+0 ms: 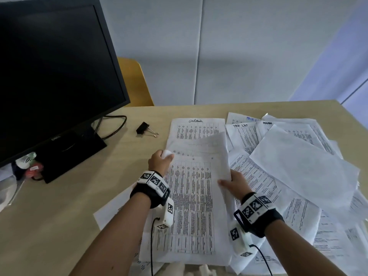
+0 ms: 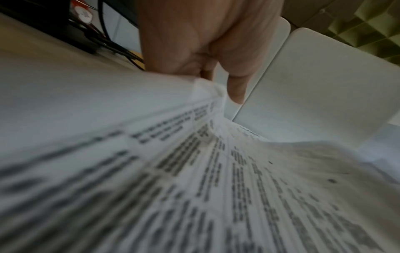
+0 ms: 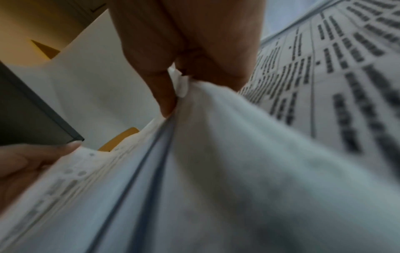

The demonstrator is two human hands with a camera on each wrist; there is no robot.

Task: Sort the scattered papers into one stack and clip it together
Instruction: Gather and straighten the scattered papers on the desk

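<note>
Holding between us: one printed table sheet (image 1: 191, 206), left hand (image 1: 159, 162) pinching its left edge, right hand (image 1: 233, 184) gripping its right edge. Loose papers (image 1: 298, 166) spread rightward on our desk (image 1: 59, 206); binder clip (image 1: 146, 129) lies apart near the monitor (image 1: 53, 76).

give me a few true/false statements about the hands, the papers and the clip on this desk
1. Both hands hold the same bundle of printed sheets. True: the left hand grips its left edge and the right hand its right edge.
2. The binder clip is already clamped on the bundle. False: it lies loose on the desk, left of the papers.
3. The monitor shows a spreadsheet. False: its screen is dark.
4. Loose sheets still lie spread out to the right of the bundle. True.
5. The right hand is empty. False: it pinches the sheets.
</note>
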